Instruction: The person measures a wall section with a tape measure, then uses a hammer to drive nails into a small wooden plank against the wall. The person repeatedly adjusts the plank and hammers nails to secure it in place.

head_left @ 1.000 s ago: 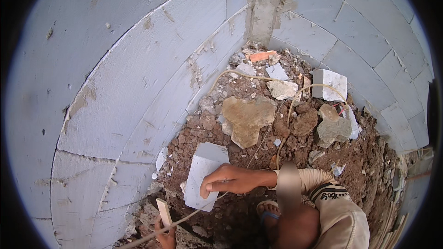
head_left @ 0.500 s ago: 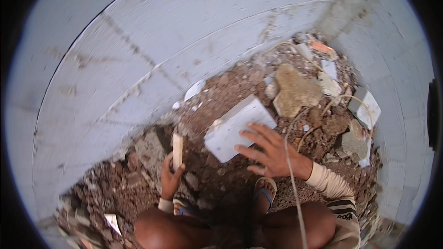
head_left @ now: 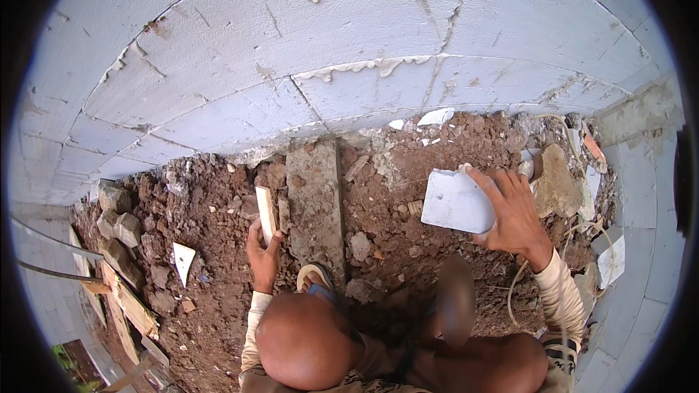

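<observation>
The strip (head_left: pixel 266 212) is held upright-leaning in the left hand (head_left: pixel 263 256), pinched between thumb and fingers over the soil (head_left: pixel 393 247), just left of the beam (head_left: pixel 314 211). The block (head_left: pixel 453 200) is gripped at its right end by the right hand (head_left: pixel 515 211): 1 finger is laid along the upper edge, the thumb is set at the lower edge, and the other fingers are bent behind. Whether the block is rested on the soil or lifted cannot be told.

The step in hand is judged to be the handling of the block, with the strip held apart from it. For any next move, a firm, level grip seems called for, with the block guided clear of the stone (head_left: pixel 557 182) near the right hand.
</observation>
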Tool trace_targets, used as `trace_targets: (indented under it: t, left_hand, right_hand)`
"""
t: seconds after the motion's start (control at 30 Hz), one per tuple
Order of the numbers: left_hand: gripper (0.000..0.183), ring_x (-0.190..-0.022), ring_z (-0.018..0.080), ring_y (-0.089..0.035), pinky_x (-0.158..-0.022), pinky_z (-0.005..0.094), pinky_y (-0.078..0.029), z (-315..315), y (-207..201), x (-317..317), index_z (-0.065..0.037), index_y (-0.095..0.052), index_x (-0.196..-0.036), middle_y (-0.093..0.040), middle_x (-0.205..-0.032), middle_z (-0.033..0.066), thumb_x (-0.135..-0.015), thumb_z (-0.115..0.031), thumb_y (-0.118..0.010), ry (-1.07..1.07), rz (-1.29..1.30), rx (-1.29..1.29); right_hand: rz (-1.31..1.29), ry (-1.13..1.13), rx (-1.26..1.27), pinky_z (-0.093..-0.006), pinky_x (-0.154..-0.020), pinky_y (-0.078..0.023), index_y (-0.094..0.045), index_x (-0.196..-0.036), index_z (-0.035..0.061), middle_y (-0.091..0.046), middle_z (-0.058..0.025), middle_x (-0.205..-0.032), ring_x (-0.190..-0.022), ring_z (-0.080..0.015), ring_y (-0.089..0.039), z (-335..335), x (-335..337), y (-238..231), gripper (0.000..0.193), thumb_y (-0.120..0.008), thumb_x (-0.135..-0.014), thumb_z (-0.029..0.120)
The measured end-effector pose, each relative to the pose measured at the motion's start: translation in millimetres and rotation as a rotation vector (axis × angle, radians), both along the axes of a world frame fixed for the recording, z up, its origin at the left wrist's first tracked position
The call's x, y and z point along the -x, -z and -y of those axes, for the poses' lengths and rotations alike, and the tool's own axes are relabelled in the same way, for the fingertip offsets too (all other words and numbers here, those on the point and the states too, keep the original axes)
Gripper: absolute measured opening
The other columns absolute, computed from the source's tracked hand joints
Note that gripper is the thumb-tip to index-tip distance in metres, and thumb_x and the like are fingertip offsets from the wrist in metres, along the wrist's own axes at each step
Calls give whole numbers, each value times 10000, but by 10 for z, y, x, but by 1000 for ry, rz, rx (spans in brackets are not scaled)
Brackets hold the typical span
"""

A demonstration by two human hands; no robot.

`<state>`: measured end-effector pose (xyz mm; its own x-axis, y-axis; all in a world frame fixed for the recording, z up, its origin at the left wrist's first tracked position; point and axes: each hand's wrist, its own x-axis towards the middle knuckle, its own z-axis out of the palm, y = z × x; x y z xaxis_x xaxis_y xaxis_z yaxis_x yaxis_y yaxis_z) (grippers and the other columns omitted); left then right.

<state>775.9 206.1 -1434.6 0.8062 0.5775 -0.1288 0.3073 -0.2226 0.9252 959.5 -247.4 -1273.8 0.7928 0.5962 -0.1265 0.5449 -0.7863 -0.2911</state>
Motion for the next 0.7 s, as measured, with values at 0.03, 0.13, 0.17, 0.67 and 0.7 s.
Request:
trace_targets:
  t: [0.03, 0.13, 0.17, 0.67, 0.7]
  left_hand:
    - [480, -968, 147, -621, -855, 306, -504, -7, 13, 32, 23, -541, -1360, -670, -1106, 92, -938, -112, -726, -5, -2, 21]
    - [499, -1041, 172, -620, -898, 324, -502, -19, 7, 15, 30, -533, -1368, -662, -1167, 111, -931, -100, -735, 6, 6, 61]
    - [499, -1054, 177, -618, -907, 329, -500, -31, -4, -18, 32, -532, -1369, -659, -1181, 115, -931, -94, -734, 36, 8, 36]
    - [450, -934, 130, -571, -793, 258, -479, -308, 276, -284, 13, -525, -1376, -624, -1136, 62, -970, -90, -691, 100, 127, 219]
    - [453, -927, 128, -571, -791, 256, -480, -175, 225, -436, 14, -525, -1379, -625, -1131, 59, -970, -90, -690, 149, 149, 218]
  right_hand:
    - [86, 19, -140, -493, -989, -401, -434, -1537, 156, -563, -160, -1165, -1105, -382, -544, -96, 12, -22, 1133, -911, -512, 230]
    - [-112, 182, -375, -483, -998, -437, -467, -1510, 120, -590, -169, -1204, -1116, -379, -574, -345, 50, -52, 1079, -935, -548, 260]
    - [-112, 179, -436, -475, -1010, -441, -476, -1500, 107, -594, -171, -1231, -1133, -374, -579, -414, 66, -17, 1064, -940, -556, 266]
    - [-427, -8, -93, -462, -907, -500, -579, -1445, 127, -614, -161, -1028, -1023, -390, -615, 256, 583, 50, 952, -860, -576, 397]
    - [-448, 2, -59, -462, -909, -500, -588, -1434, 126, -618, -169, -1031, -1017, -395, -622, 488, 679, 33, 949, -860, -567, 398]
